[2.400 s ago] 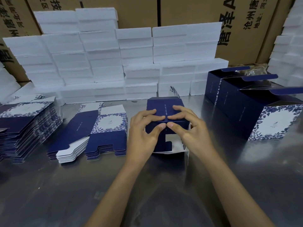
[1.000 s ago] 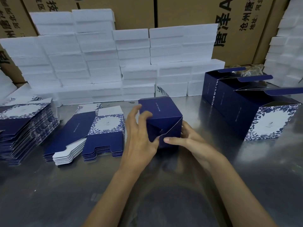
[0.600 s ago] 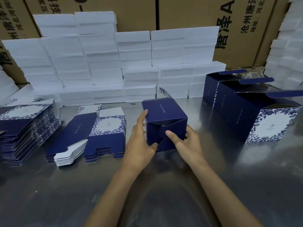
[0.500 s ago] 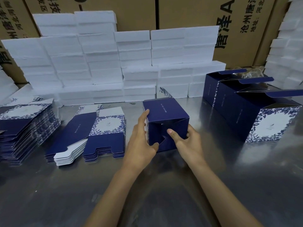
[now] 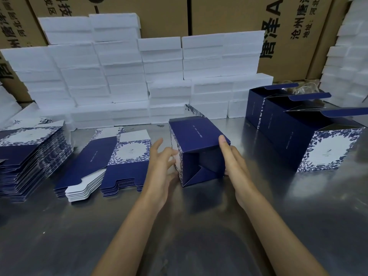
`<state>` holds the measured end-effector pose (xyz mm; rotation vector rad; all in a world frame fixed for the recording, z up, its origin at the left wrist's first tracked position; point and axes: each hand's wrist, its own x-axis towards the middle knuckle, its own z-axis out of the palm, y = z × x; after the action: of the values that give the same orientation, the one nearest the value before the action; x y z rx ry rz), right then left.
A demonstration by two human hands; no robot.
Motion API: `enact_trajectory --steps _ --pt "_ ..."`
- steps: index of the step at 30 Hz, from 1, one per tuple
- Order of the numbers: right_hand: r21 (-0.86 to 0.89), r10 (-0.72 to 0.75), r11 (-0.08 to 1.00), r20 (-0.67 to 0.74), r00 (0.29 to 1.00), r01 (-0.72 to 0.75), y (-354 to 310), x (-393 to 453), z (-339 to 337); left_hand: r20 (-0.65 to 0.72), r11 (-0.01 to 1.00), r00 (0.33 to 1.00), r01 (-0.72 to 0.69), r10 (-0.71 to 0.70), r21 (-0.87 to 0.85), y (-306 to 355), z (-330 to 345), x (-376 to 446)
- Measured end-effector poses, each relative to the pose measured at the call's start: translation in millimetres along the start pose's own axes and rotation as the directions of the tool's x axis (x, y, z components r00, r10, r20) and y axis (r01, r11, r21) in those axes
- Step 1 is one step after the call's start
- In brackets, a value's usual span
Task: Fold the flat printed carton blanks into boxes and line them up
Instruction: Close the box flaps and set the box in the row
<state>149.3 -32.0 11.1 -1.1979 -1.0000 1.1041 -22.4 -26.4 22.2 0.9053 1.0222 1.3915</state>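
Observation:
A folded navy carton box (image 5: 196, 136) lies on its side at the middle of the steel table (image 5: 59, 232), its closed bottom flaps facing me. My left hand (image 5: 161, 168) is at the box's left floral side, fingers spread and relaxed, tips touching it. My right hand (image 5: 231, 158) lies flat against the box's right side with straight fingers, index tip at the top edge. Flat printed blanks (image 5: 111, 162) sit in a short stack left of the box. A taller stack of blanks (image 5: 25, 156) stands at the far left. Finished boxes (image 5: 302, 132) stand in a row at the right, lids open.
White foam blocks (image 5: 139, 76) are piled in a wall along the back of the table. Another foam stack (image 5: 350, 62) rises at the far right. Brown shipping cartons (image 5: 229, 14) stand behind. Bare steel stretches toward me in front of the box.
The bottom flaps went from open to tucked shut. The box turned and slid slightly right. My right hand moved from the flaps to the right side; my left hand loosened its hold.

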Motion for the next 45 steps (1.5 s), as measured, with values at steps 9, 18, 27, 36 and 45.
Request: enact_trajectory --steps 9,18,27,36,45 --pt "0.227 -0.025 0.974 0.039 0.999 0.015 -3.6 5.3 -8.4 -0.05 0.986 0.998 0.03 -0.039 -0.167 10.0 -7.8 0.6" --pt "0.058 -0.055 0.996 -0.112 0.992 0.062 -12.4 -2.6 -4.4 -0.074 0.974 0.985 -0.139 0.154 0.18 15.3 3.7 -5.5" --pt "-0.041 -0.161 0.987 -0.068 0.985 0.158 -6.7 -5.0 6.5 -0.028 0.93 0.984 -0.154 0.173 0.334 17.3 9.2 -11.3" --pt "-0.027 -0.233 0.972 -0.016 0.972 0.232 -7.6 -5.6 4.0 0.152 0.605 0.98 -0.201 0.132 0.77 42.0 18.7 -16.9" --pt "0.047 -0.264 0.963 -0.034 0.964 0.266 -9.4 -4.1 0.0 0.206 0.25 0.978 -0.194 -0.026 0.949 71.1 30.0 4.6"
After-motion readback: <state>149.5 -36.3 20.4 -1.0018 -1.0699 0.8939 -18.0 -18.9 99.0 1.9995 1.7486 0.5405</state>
